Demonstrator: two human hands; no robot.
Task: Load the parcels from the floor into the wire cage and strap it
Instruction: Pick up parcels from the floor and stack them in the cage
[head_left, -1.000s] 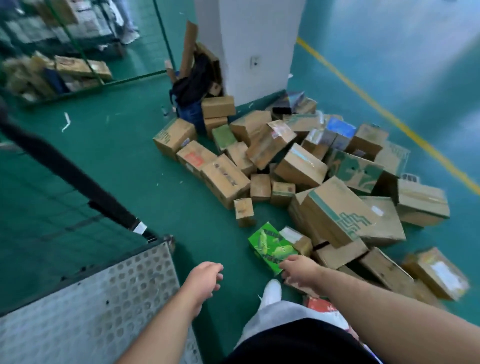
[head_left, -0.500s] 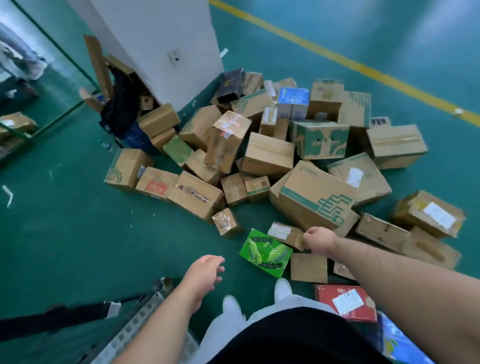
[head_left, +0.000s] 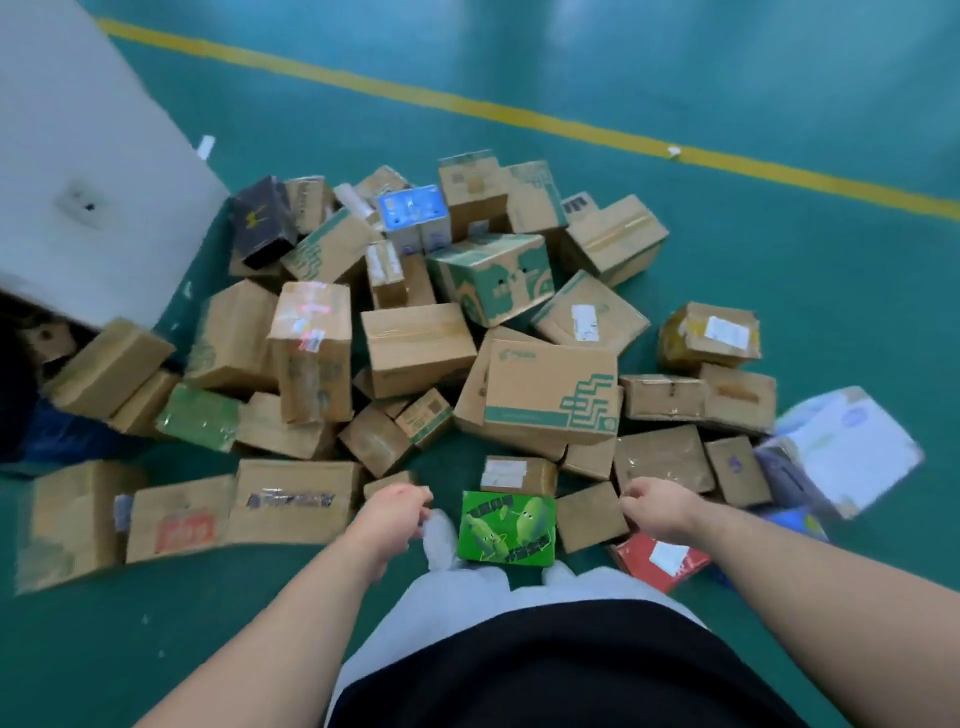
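A heap of several cardboard parcels lies on the green floor in front of me, with a large green-printed carton (head_left: 550, 392) near its middle. A bright green box (head_left: 506, 527) with cartoon figures sits right at my feet. My left hand (head_left: 392, 517) hangs just left of it, fingers loosely curled, holding nothing. My right hand (head_left: 657, 506) hovers over a small plain brown box (head_left: 589, 517) to the green box's right, fingers curled and empty. The wire cage is out of view.
A white pillar (head_left: 88, 171) stands at the far left with a dark bag at its base. A yellow floor line (head_left: 519, 117) runs behind the heap. A red parcel (head_left: 660, 561) and a white padded bag (head_left: 852, 452) lie at the right.
The view has swung right and down, so the cage's perforated floor and black strap have left the frame. Both hands have come closer to the green box and the heap.
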